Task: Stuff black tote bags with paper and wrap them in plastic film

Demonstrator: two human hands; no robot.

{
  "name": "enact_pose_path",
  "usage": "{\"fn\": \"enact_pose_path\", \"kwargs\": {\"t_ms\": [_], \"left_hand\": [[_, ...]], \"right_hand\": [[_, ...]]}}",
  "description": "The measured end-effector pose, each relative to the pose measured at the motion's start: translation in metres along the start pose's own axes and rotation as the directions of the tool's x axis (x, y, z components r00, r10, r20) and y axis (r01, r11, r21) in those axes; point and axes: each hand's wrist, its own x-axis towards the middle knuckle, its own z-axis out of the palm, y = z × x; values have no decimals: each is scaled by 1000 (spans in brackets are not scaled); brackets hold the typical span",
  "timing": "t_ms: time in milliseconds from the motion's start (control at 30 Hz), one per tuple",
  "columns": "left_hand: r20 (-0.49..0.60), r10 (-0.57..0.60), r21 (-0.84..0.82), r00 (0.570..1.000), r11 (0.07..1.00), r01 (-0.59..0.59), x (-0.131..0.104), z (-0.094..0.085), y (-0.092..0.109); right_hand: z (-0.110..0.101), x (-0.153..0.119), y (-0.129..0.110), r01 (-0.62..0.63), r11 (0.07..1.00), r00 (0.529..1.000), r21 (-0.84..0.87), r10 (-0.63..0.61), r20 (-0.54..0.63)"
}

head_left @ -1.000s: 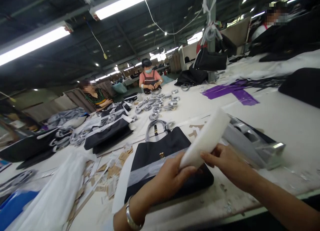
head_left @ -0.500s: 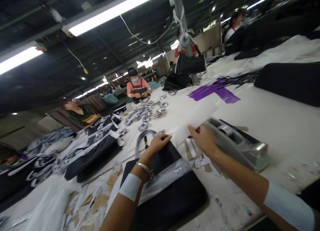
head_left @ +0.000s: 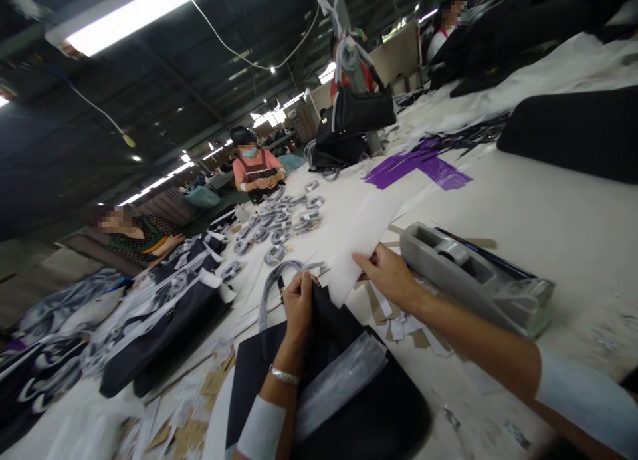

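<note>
A black handbag (head_left: 369, 393) lies before me, a strip of clear plastic film (head_left: 343, 380) across its front and a grey-wrapped handle (head_left: 272, 294) at its top. My left hand (head_left: 299, 304) is closed on the bag's top edge, beside the handle. In my right hand (head_left: 386, 274), pinched between thumb and fingers, is a white sheet (head_left: 361, 240) that extends up and left over the table, its lower end close to the bag's opening.
Right of my right hand stands a grey tape dispenser (head_left: 463, 267). Wrapped straps (head_left: 279, 221), purple strips (head_left: 403, 167) and paper scraps (head_left: 199, 393) lie on the table. Black bags (head_left: 164, 327) are piled left. Another bag (head_left: 363, 108) hangs ahead. Co-workers sit beyond.
My left hand has closed on the bag's top edge, where its fingers were stretched out over it. The white sheet has moved left and now points more upright. The view has shifted right.
</note>
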Motion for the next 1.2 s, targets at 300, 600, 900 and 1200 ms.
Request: {"fn": "enact_pose_path", "kwargs": {"t_ms": [300, 600, 900, 1200], "left_hand": [[224, 173, 14, 959, 983, -181, 2, -18, 24], [43, 213, 115, 976, 969, -217, -4, -7, 17], [-81, 198, 14, 977, 980, -197, -6, 1, 16], [-128, 191, 147, 973, 974, -172, -2, 0, 6]], "right_hand": [[3, -11, -20, 109, 972, 992, -207, -120, -42], [15, -3, -10, -104, 992, 947, 68, 78, 312], [1, -3, -17, -26, 956, 802, -292, 195, 565], [0, 6, -37, 233, 764, 529, -601, 419, 738]]}}
